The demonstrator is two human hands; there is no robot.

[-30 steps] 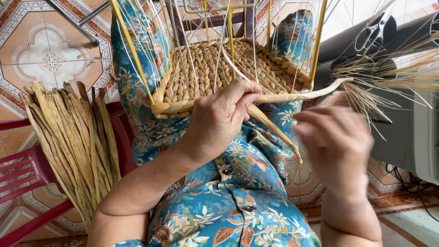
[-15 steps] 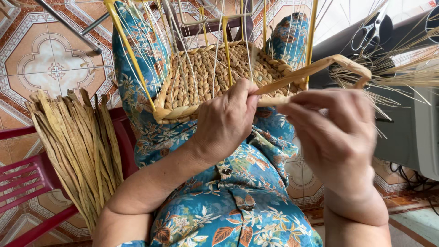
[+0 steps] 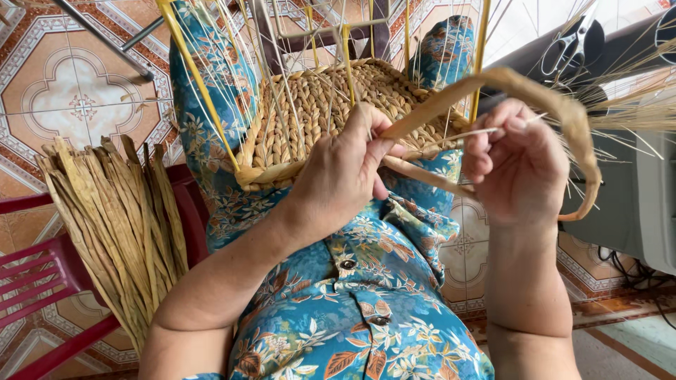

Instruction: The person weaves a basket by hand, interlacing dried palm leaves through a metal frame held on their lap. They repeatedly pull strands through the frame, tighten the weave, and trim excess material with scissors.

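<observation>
In the middle of the frame, the left hand [image 3: 345, 172] is closed around a long flat straw strip [image 3: 507, 81]. The thumb presses it against the edge of the woven basket [image 3: 317, 105]. The basket sits on the person's lap in the upper middle, with thin white and yellow sticks [image 3: 193, 77] standing up from it. The right hand [image 3: 521, 165], at the middle right, pinches the same strip with curled fingers. The strip bends up and loops around the right hand. A bundle of dry straw [image 3: 116, 225] rests on a red chair [image 3: 42, 281] at the lower left. Scissors [image 3: 574, 42] lie at the upper right.
</observation>
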